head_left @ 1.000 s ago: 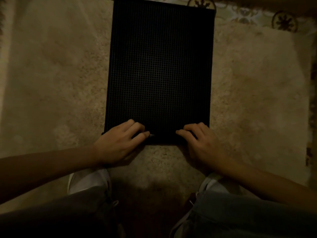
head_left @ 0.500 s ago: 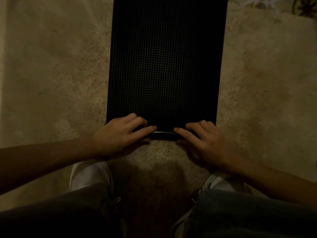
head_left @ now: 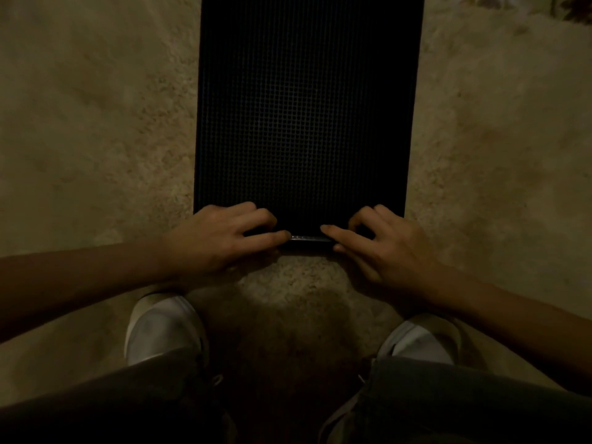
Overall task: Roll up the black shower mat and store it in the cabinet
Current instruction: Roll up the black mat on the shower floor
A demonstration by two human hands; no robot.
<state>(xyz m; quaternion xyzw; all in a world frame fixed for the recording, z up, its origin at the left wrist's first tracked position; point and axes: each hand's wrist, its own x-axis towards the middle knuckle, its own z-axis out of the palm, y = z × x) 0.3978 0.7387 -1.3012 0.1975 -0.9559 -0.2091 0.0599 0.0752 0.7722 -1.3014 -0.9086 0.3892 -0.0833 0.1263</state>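
Head view: left hand (head_left: pixel 221 240) and right hand (head_left: pixel 381 248) pinching mat (head_left: pixel 304 107) near edge on carpet (head_left: pixel 96 139); curl tightly, evenly across; keep sides aligned.

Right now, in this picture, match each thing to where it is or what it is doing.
Things:
1. left hand
2. right hand
3. black mat
4. white shoes

Places:
A. below the hands, nearest the camera
B. on the mat's near left corner
C. flat on the beige carpet, near edge just curling
D. on the mat's near right corner

Pairs: 1-B, 2-D, 3-C, 4-A
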